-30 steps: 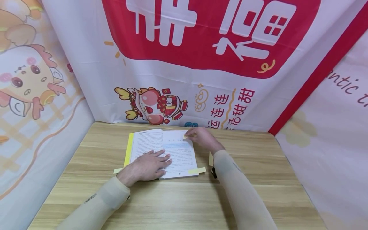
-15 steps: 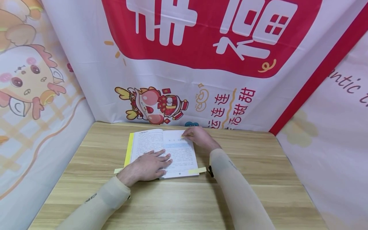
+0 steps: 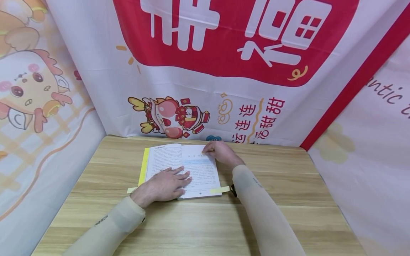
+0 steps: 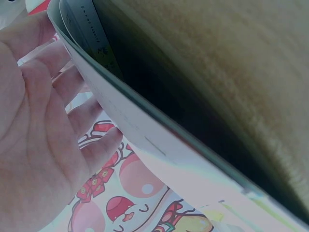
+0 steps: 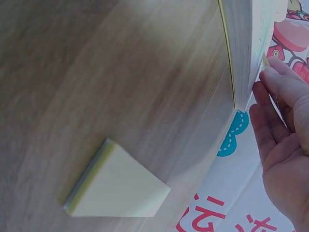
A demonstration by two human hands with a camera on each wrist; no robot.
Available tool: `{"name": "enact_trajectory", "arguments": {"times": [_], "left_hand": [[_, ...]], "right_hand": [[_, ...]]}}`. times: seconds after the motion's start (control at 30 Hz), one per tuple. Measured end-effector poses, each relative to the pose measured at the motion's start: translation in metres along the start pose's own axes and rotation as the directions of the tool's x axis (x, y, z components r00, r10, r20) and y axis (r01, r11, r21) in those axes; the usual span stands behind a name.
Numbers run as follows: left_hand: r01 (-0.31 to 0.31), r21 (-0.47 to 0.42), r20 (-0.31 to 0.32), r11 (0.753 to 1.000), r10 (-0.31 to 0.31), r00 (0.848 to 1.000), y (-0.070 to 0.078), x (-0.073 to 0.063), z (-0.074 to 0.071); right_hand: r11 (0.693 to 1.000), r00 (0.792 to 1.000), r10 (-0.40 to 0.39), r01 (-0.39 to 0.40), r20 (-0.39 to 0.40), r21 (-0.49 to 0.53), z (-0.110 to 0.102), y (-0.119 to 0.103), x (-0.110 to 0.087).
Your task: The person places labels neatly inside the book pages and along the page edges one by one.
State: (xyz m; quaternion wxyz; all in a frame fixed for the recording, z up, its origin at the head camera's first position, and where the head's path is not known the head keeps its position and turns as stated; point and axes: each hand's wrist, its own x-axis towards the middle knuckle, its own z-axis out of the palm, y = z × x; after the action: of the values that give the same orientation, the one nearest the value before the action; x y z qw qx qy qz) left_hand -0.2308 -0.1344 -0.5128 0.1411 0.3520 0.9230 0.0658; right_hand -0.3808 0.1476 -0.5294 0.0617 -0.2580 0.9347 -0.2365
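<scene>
An open book (image 3: 200, 174) with printed pages and a yellow edge on its left side lies on the wooden table. My left hand (image 3: 166, 185) rests on its pages near the lower middle, fingers spread; the left wrist view shows the palm (image 4: 38, 130) beside the page edge. At the top right corner of the right page, my right hand (image 3: 221, 153) pinches a small pale yellow sticky note (image 3: 203, 153), mostly hidden by the fingers. A thick sticky note pad (image 5: 120, 186) lies on the table below the right wrist.
Pale yellow sticky strips jut out at the lower right (image 3: 221, 190) and lower left (image 3: 131, 190) of the book. Printed cloth walls (image 3: 211, 85) enclose the wooden table (image 3: 198, 227) at the back and sides. The right forearm hides the pad in the head view.
My right hand has shifted slightly left with the sticky note, onto the page's top corner. The right forearm now covers the pad in the head view. My left hand has stayed still.
</scene>
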Motion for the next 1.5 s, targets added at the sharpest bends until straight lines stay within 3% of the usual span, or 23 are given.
{"name": "enact_trajectory", "arguments": {"times": [0.77,1.03,1.3,1.5], "left_hand": [[-0.001,-0.005,-0.007,1.0,0.001,1.0,0.001,-0.001,0.0],[-0.006,0.013,-0.013,1.0,0.006,1.0,0.0,-0.001,0.001],[-0.014,0.017,-0.023,1.0,0.015,1.0,0.0,-0.001,0.002],[-0.01,0.005,-0.022,1.0,0.011,1.0,-0.001,-0.001,0.003]], "right_hand": [[0.988,0.999,0.016,-0.01,0.038,-0.152,0.004,-0.001,0.002],[0.928,0.993,-0.094,0.114,0.073,-0.355,0.003,-0.006,-0.005],[0.905,0.984,-0.147,0.173,0.096,-0.389,-0.001,-0.006,-0.016],[0.903,0.988,-0.131,0.151,0.077,-0.403,-0.007,-0.002,-0.025]]}}
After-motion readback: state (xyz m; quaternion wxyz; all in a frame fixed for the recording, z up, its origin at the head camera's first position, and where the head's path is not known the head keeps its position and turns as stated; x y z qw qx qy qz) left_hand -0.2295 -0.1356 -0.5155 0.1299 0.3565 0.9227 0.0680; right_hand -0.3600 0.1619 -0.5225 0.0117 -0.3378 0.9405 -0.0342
